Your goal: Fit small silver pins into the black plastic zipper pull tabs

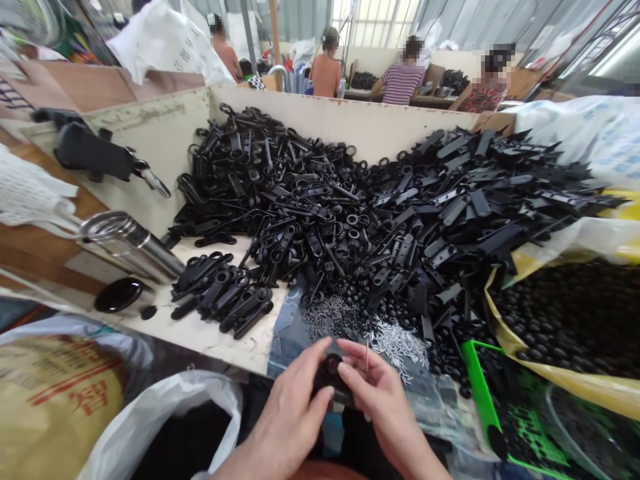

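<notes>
Low in the view, my left hand and my right hand meet around a small black plastic part. Both pinch it between thumb and fingers. My right hand also holds a thin metal pin upright between its fingers. Just beyond my hands lies a heap of small silver pins and small black rings. A big pile of long black plastic pieces fills the table behind them.
A small stack of assembled black pieces lies left of my hands. A steel flask and black lid sit at the left edge. A yellow bag of black beads and a green basket are at right. Several people work in the background.
</notes>
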`<state>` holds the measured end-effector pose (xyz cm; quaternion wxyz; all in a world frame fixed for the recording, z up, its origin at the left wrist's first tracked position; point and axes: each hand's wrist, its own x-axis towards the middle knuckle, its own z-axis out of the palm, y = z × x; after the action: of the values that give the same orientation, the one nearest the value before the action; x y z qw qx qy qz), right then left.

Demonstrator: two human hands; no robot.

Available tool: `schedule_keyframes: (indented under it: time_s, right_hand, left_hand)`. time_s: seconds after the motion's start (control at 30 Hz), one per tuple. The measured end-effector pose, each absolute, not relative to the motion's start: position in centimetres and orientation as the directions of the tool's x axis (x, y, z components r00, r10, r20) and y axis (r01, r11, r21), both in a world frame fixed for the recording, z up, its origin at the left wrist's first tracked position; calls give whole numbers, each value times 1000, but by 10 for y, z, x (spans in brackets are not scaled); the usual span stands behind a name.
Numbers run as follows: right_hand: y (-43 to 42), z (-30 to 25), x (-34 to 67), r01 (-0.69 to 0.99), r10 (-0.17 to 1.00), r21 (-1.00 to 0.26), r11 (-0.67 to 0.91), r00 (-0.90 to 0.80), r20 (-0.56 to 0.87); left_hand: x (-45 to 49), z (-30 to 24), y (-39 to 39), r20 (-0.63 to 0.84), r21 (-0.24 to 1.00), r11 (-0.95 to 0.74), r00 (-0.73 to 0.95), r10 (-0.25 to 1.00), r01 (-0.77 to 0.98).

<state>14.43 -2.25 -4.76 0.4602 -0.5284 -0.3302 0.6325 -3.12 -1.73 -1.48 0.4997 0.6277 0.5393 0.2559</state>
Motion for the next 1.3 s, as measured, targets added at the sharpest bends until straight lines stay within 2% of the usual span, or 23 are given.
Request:
schedule_keyframes:
  time_s: [0.1,0.2,0.33,0.47,0.63,0.9,1.3]
  right_hand:
    - [-16,-49,139,-216,888,-862,-459,-120,-443]
    - [-11,-49,136,-146,914,-907,-395,-164,-372]
    - [-4,-46,134,17,966,-978,-207,-155,-207]
    - [1,-45,137,104,977,-993,-63,-198,-83]
    - [1,-44,143,186,957,-982,-41,-275,-92]
    - [-4,-35,152,231,920,-972,43,-389,-52]
    - [-11,-35,161,277,873,-958,79,-483,-67]
  left_hand:
    - [-40,-14,-14,-461,881,380,327,825,283]
    - [-43,-12,-12,-522,849,498,424,740,175]
    - [-38,-6,-15,-535,834,541,392,748,107]
    - [-35,-1,-19,-579,776,631,371,726,-23]
    - [-34,5,-20,-643,700,707,344,684,-98]
    - [-42,-4,-25,-699,604,791,412,584,-97]
    - [-40,-12,-30,-652,586,794,490,579,-158]
